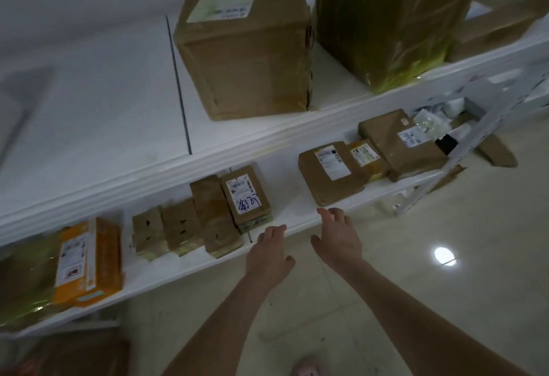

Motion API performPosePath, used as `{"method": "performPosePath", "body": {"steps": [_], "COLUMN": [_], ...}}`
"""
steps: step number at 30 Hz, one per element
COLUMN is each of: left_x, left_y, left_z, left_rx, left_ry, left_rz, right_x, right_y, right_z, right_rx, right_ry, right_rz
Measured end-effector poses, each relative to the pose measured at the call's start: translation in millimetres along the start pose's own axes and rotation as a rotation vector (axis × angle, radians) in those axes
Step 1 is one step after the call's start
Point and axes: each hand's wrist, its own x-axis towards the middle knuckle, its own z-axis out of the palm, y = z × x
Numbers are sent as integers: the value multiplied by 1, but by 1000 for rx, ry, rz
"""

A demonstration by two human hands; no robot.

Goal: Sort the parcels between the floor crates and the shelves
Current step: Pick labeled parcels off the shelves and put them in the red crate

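- White shelving [98,102] stands over a pale tiled floor [416,257].
- Brown parcels lie on the lower shelf [285,206], with a pen-marked parcel [246,197] just beyond your left hand [269,252].
- That hand and your right hand [337,239] are loose-fingered, holding nothing.

Dim, greyish light all over; one round glare spot [444,255] burning on the glossy floor [401,301]; soft blur everywhere, worst at the left edge; shelves [118,108] bowing with wide-angle distortion.
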Motion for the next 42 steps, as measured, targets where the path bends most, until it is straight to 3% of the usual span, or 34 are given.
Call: {"method": "performPosePath", "body": {"steps": [9, 15, 23, 31, 34, 36, 38, 40, 42], "left_x": [75, 104, 131, 151, 160, 167, 174, 179, 178], "left_y": [-4, -17, -44, -62, -49, -36, -28, -25, -21], "left_z": [30, 49, 68, 60, 57, 56, 52, 49, 50], "left_rx": [22, -28, -142, -229, -305, -441, -558, -621, -732], "left_ry": [-39, 91, 325, 396, 384, 459, 539, 503, 463], "left_rz": [-150, -363, -428, -456, -476, -487, -568, -649, -632], "right_x": [84, 122, 177, 205, 211, 215, 215, 211, 207], "right_y": [24, 27, -23, -30, -8, 6, 13, 17, 20], "right_z": [48, 73, 123, 143, 130, 119, 111, 105, 99], "right_rx": [-18, -42, -121, -149, -119, -59, 120, 387, 562], "right_ry": [-155, -256, -293, -172, -139, -189, -318, -416, -358], "right_rz": [-129, -348, -473, -599, -580, -543, -436, -273, -157]}}
